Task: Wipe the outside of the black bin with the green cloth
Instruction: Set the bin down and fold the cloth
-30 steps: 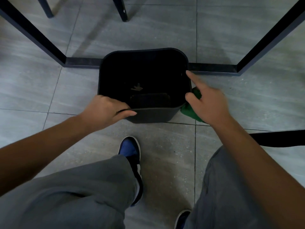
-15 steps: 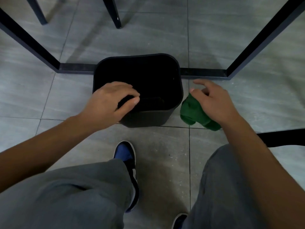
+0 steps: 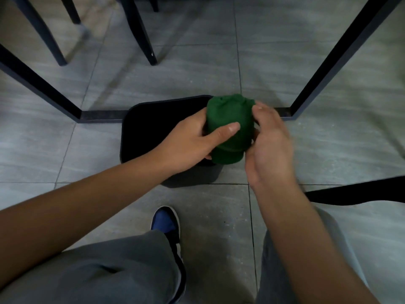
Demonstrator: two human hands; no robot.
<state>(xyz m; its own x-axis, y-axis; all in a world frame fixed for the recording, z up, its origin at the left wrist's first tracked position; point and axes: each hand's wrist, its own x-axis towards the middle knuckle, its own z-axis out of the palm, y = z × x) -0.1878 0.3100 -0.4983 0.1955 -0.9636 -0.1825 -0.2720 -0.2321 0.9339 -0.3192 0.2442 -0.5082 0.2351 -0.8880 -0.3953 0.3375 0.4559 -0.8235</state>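
The black bin [image 3: 144, 128] stands upright on the grey tiled floor, its open top facing me. A bunched green cloth [image 3: 230, 119] is held above the bin's right half. My left hand [image 3: 192, 141] grips the cloth from the left, thumb laid across its front. My right hand [image 3: 269, 143] cups the cloth from the right, fingertips on its upper edge. The hands and cloth hide the bin's right rim and near wall.
A black table frame [image 3: 100, 116] runs along the floor behind the bin, with slanted legs at left and right. Chair legs [image 3: 142, 34] stand farther back. My blue and black shoe [image 3: 166, 224] and grey trouser legs are below. A black strap [image 3: 350, 194] lies at right.
My left hand left the bin's rim and took hold of the cloth. My right hand lifted the cloth from beside the bin up over its opening. The view tilted forward.
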